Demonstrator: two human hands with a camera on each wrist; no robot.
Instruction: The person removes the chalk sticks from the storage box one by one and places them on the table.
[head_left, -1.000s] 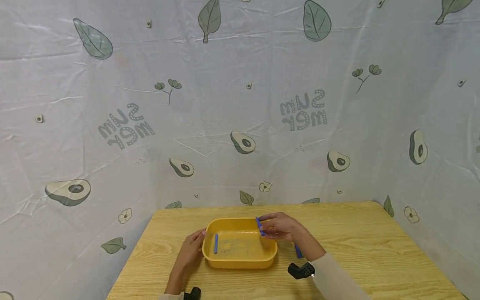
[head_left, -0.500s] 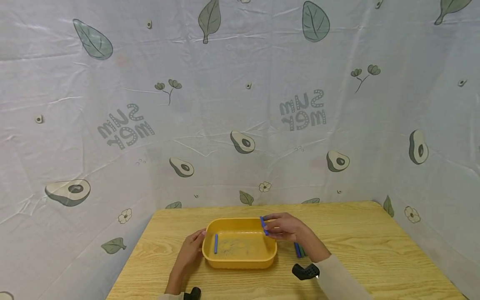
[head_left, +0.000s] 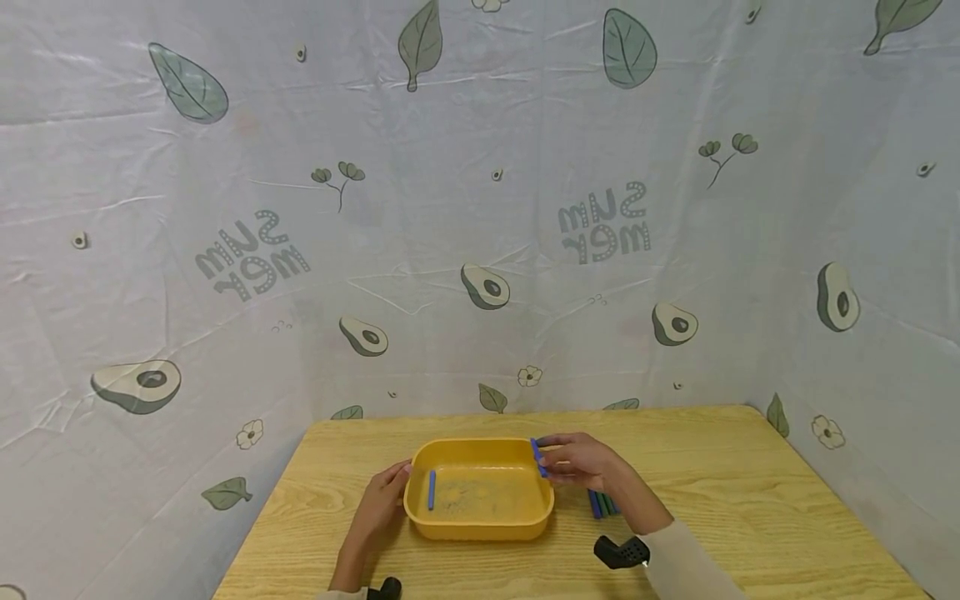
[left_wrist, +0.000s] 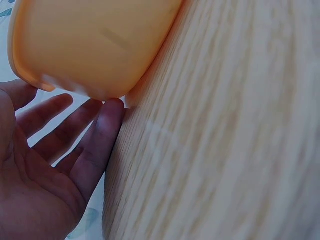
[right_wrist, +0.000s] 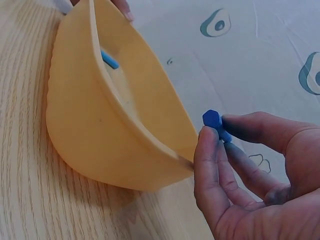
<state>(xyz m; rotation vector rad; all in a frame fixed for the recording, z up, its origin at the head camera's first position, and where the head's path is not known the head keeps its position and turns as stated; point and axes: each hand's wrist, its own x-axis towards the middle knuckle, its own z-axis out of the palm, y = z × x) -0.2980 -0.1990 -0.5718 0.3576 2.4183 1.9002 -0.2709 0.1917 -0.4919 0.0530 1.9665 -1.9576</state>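
Note:
A yellow plastic tub (head_left: pixel 480 531) stands on the table. One blue crayon-like stick (head_left: pixel 432 490) lies inside, near its left end. My left hand (head_left: pixel 382 502) holds the tub's left end; in the left wrist view its fingers (left_wrist: pixel 107 125) lie along the outer wall, close to the tabletop. Over the tub's right end, my right hand (head_left: pixel 588 463) pinches another blue stick (right_wrist: pixel 212 119), six-sided at its end, between thumb and fingers. Those fingertips look stained bluish. Beside the tub, partly behind the right forearm, lies a row of blue and green sticks (head_left: pixel 602 504).
The wood-patterned table (head_left: pixel 712 500) ends at a pale patterned sheet (head_left: pixel 480 208) behind and at both sides. Both wrists carry black devices, the right one (head_left: pixel 621 552) near the row of sticks. Dark smudges mark the tub's floor.
My right hand has moved a little to the right with the blue stick, uncovering more of the row beside the tub. The left hand and the tub stay in place.

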